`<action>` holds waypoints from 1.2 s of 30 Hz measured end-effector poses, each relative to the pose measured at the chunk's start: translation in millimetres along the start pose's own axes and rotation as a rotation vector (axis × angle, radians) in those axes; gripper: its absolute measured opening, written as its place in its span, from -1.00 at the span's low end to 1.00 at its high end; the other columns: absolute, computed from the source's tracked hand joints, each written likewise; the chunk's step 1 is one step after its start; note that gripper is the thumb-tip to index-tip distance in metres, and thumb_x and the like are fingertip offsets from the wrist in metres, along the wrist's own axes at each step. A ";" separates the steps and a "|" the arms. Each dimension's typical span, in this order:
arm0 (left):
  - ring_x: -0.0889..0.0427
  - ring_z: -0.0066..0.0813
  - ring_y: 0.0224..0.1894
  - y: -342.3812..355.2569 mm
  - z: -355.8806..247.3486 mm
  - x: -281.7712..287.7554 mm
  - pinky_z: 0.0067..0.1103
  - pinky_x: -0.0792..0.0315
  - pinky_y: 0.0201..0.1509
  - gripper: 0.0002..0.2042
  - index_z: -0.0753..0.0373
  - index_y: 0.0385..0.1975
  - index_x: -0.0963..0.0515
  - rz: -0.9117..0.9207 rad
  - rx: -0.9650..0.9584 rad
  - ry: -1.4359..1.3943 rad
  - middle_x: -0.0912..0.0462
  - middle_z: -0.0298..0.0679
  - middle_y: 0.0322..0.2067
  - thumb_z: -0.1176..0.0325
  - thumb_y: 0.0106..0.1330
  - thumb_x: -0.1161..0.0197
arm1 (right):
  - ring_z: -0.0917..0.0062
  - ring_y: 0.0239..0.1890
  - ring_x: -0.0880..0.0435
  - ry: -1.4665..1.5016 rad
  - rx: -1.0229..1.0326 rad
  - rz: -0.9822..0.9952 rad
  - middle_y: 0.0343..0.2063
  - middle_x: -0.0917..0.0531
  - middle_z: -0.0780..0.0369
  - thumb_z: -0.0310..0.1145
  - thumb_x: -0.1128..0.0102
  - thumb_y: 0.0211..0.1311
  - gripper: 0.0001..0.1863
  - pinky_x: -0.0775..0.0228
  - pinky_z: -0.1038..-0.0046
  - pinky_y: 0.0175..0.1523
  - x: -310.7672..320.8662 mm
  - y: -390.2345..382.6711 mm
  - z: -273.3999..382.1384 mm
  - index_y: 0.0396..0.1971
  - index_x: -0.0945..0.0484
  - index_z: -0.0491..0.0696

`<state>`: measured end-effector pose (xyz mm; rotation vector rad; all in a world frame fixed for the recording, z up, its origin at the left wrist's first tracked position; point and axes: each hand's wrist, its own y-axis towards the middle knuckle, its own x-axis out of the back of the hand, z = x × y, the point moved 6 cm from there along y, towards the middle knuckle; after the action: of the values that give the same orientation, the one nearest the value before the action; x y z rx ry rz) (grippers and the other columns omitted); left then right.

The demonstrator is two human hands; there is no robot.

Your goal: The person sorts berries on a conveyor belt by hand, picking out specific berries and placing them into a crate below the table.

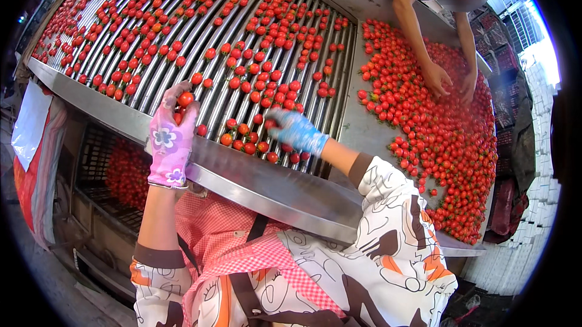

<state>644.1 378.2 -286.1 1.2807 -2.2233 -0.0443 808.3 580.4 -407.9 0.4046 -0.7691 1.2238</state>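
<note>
Nearest: a pink checked apron (pixel 242 239) and patterned white sleeves (pixel 394 248) are filling the lower edge, with both forearms rising from there.
Left hand: the left hand (pixel 170 136), in a pink flowered glove, is reaching over the steel rim; its grip is closing on a red cherry tomato (pixel 185 99) pinched at the fingertips.
Right hand: the right hand (pixel 296 130), in a blue glove, is hovering over the near rollers with fingers curled down among tomatoes; whether its grip is grasping one I cannot tell.
Surface: a roller sorting surface (pixel 200 30) of parallel steel bars is carrying scattered cherry tomatoes (pixel 260 54), running away to the upper left.
In the way: the broad steel rim (pixel 267 181) is lying between the body and the rollers.
Right-hand tray: a flat steel tray (pixel 357 127) is holding a dense heap of tomatoes (pixel 448 145).
Other person: a co-worker's bare hands (pixel 438 78) are resting in that heap, well apart from the gloved hands.
Below: a dark crate (pixel 91 145) under the surface is holding more tomatoes (pixel 126 172).
Far left: a white and red sack (pixel 33 145) is hanging beside the frame.
</note>
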 end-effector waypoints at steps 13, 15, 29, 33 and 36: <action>-0.49 -0.31 0.05 -35.9 2.7 -61.6 -0.35 -0.40 0.16 -0.59 0.22 0.09 -0.33 0.321 0.321 -1.266 -0.48 -0.14 0.01 0.11 0.35 -0.04 | 0.21 -0.08 -0.56 -0.191 0.570 -0.111 -0.16 -0.55 0.10 -0.33 -0.19 0.12 -0.66 -0.43 0.31 0.00 22.4 5.1 203.6 -0.07 -0.51 -0.03; -0.48 -0.36 0.07 -42.1 7.7 -64.3 -0.37 -0.34 0.22 -0.55 0.20 0.13 -0.30 0.293 0.287 -1.353 -0.47 -0.18 0.04 0.03 0.39 0.08 | 0.19 -0.01 -0.51 -0.213 0.736 -0.351 -0.17 -0.54 0.06 -0.18 -0.10 0.10 -0.62 -0.31 0.16 0.10 11.2 -2.6 192.3 -0.12 -0.52 -0.06; -0.21 -0.10 0.31 -55.5 91.6 77.6 -0.21 -0.48 0.17 -0.54 0.33 0.16 -0.31 -0.218 0.514 -2.346 -0.23 0.02 0.25 0.31 0.29 -0.11 | 0.14 0.40 -0.03 -0.575 0.454 -0.084 0.32 -0.15 0.05 -0.15 -0.28 0.03 -0.20 0.14 0.07 0.43 -21.0 -4.2 -1.1 0.30 -0.18 0.02; -0.25 -0.02 0.29 -99.4 244.4 155.9 -0.13 -0.37 0.24 -0.44 0.34 0.23 -0.22 -0.361 0.496 -2.027 -0.21 0.05 0.27 0.20 0.27 -0.11 | 0.17 0.40 -0.04 -0.552 0.419 -0.028 0.35 -0.14 0.14 -0.17 -0.18 0.13 -0.27 0.18 0.06 0.43 6.0 -25.8 -49.0 0.32 -0.17 0.10; -0.26 0.07 0.27 -132.5 339.1 221.9 -0.09 -0.26 0.30 -0.32 0.33 0.28 -0.12 -0.990 0.642 -1.744 -0.24 0.07 0.25 0.12 0.22 -0.14 | 0.15 0.34 -0.17 -0.639 0.385 -0.066 0.30 -0.22 0.09 -0.18 -0.15 0.17 -0.36 0.04 0.05 0.38 28.9 -26.4 -67.3 0.27 -0.23 0.07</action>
<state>498.4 45.2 -509.0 3.4934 -2.3169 -1.3573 857.7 636.2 -430.3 1.1654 -1.0463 1.1870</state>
